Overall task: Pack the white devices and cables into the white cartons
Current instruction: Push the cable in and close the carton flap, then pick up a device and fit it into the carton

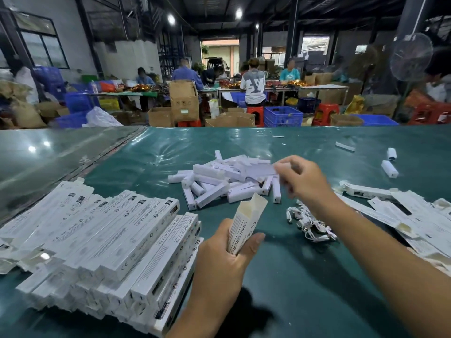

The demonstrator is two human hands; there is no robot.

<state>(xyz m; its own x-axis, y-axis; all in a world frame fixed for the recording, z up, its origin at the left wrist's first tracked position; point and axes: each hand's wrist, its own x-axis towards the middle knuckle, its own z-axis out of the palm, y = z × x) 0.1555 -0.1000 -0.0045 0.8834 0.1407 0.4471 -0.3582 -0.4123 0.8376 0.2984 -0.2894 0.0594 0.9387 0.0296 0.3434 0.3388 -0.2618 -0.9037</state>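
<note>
A white carton, its top flap open, stands tilted in the left hand, fingers curled round it, at lower centre. The right hand pinches a blurred white piece above the heap of white devices mid-frame on the green counter. Cables lie just right.

Left hand holding open carton, right hand pinching white device

Cartons left, devices centre (cables nearer), flat cartons right
</note>
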